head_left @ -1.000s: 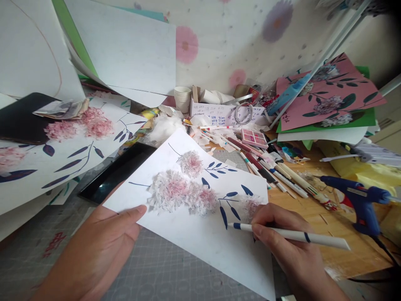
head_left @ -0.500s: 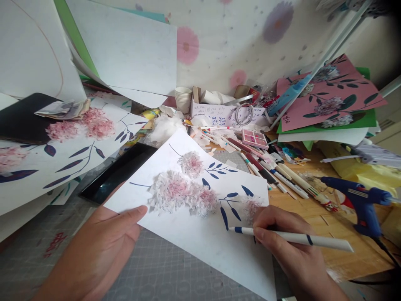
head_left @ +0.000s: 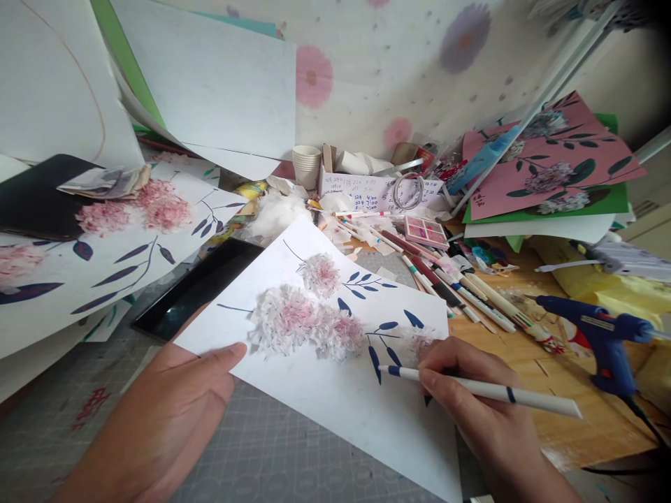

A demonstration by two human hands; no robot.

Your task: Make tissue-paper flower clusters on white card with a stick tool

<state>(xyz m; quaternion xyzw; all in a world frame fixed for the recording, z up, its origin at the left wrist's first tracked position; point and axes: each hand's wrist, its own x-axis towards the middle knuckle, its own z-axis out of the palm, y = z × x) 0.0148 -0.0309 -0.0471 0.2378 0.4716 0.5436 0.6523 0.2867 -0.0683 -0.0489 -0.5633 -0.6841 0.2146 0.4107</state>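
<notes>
My left hand (head_left: 183,398) pinches the near left edge of a white paper sheet (head_left: 314,391), thumb on top and fingers underneath. Crinkled white-and-pink paper flowers (head_left: 293,318) stand out from the sheet, with dark blue leaves (head_left: 374,365) and stems drawn around them. In my right hand (head_left: 472,398) is a white marker pen (head_left: 524,397) with a blue band, shut between thumb and fingers. Its tip lies at the lower blue leaf on the right part of the sheet. My right hand partly hides the rightmost flower.
Under the sheet lies a grey cutting mat (head_left: 251,447). A black tablet-like slab (head_left: 193,290) and another flower picture (head_left: 131,272) are at the left. Several pens (head_left: 482,304) and a blue glue gun (head_left: 602,335) lie right. Paper cups (head_left: 305,166) stand behind.
The marker's tip has moved slightly up and left along the lower leaf, my right hand shifting with it. My left hand and the sheet look unmoved.
</notes>
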